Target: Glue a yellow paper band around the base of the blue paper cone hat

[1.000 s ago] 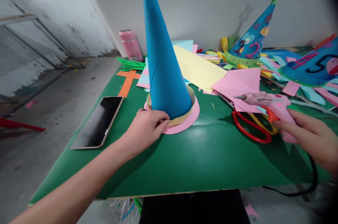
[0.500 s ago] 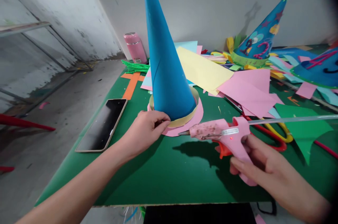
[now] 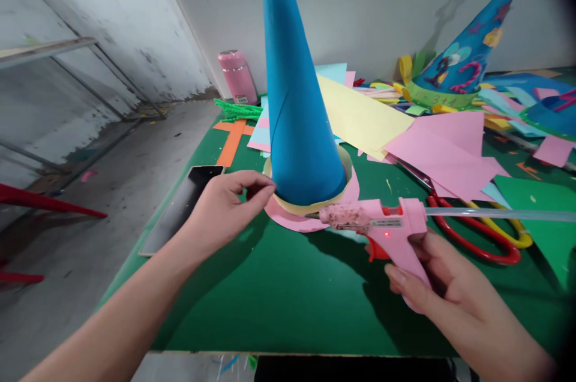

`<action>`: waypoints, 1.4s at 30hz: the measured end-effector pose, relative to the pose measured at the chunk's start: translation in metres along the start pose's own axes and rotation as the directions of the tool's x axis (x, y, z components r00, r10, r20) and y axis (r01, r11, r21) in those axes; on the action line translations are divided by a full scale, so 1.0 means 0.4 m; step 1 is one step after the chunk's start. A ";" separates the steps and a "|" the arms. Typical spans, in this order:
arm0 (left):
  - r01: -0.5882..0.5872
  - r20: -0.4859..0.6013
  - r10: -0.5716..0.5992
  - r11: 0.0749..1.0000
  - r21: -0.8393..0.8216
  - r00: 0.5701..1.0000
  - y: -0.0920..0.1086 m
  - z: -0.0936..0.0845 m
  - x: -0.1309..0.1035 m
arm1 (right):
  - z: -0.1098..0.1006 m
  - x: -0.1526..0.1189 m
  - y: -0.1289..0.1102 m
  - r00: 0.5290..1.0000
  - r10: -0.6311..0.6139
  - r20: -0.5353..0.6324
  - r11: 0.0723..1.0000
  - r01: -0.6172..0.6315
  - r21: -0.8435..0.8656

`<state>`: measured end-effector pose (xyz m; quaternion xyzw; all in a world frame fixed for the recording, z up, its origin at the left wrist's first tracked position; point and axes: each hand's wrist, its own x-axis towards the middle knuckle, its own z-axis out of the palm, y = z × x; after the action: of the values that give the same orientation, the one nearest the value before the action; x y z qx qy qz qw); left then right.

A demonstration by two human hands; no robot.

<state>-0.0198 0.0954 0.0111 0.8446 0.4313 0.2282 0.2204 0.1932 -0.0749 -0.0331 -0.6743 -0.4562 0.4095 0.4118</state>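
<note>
A tall blue paper cone (image 3: 301,124) stands upright inside a pale yellow paper band (image 3: 294,207), which rests on a round pink paper base (image 3: 288,221). My left hand (image 3: 236,199) is at the band's left side, thumb and forefinger closed on its edge. In my right hand (image 3: 454,292) is a pink hot glue gun (image 3: 382,220) with a clear glue stick (image 3: 495,213) out of its back and a lit red light. Its nozzle is at the front of the band; whether it touches I cannot tell.
A phone (image 3: 177,211) lies left on the green table (image 3: 270,310). Behind are a pink bottle (image 3: 238,76), green pipe cleaners (image 3: 238,110) and orange strips (image 3: 233,145). Scissors (image 3: 477,241), pink paper (image 3: 443,148) and a decorated cone hat (image 3: 468,52) lie or stand right.
My left hand has moved from the front of the band round to its left side. The glue gun's nozzle has come up closer to the band's front. The view has shifted slightly.
</note>
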 end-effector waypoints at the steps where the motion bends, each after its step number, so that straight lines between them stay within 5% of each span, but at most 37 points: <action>1: -0.023 -0.025 0.024 0.999 0.044 0.999 -0.012 -0.001 -0.005 | -0.002 0.000 0.002 1.000 0.011 0.010 1.000 -0.011 0.002; 5: -0.284 0.114 0.266 0.936 0.206 0.957 -0.053 0.027 -0.055 | -0.008 0.000 0.012 0.999 0.051 -0.014 0.999 -0.051 0.001; 7: -0.349 0.208 0.297 0.891 0.291 0.932 -0.054 0.046 -0.089 | -0.005 -0.001 0.016 0.996 0.082 -0.038 0.997 -0.082 0.005; 13: -0.279 0.260 0.179 0.863 0.422 0.949 -0.001 0.084 -0.159 | -0.009 -0.011 0.025 0.976 0.185 -0.113 0.981 -0.177 0.083; 20: -0.270 0.222 0.195 0.880 0.391 0.955 0.049 0.127 -0.196 | -0.031 -0.032 0.055 0.968 0.190 -0.165 0.981 -0.182 0.059; 27: -0.312 -0.118 0.363 0.897 0.312 0.924 0.035 0.075 -0.131 | -0.003 -0.060 0.039 0.962 0.114 -0.250 0.993 -0.114 0.012; 34: -0.456 0.168 0.425 0.799 0.393 0.890 0.067 0.061 -0.041 | -0.021 -0.055 0.075 0.991 -0.096 -0.098 0.983 0.079 -0.166; 42: -0.377 0.246 0.302 0.848 0.371 0.921 0.069 0.073 -0.019 | -0.009 -0.054 0.035 0.960 -0.266 -0.091 0.904 0.216 -0.369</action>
<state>0.0103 0.0694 0.0019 0.9518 0.2912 0.0913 0.0314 0.1950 -0.0998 -0.0412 -0.7028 -0.5727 0.2180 0.3613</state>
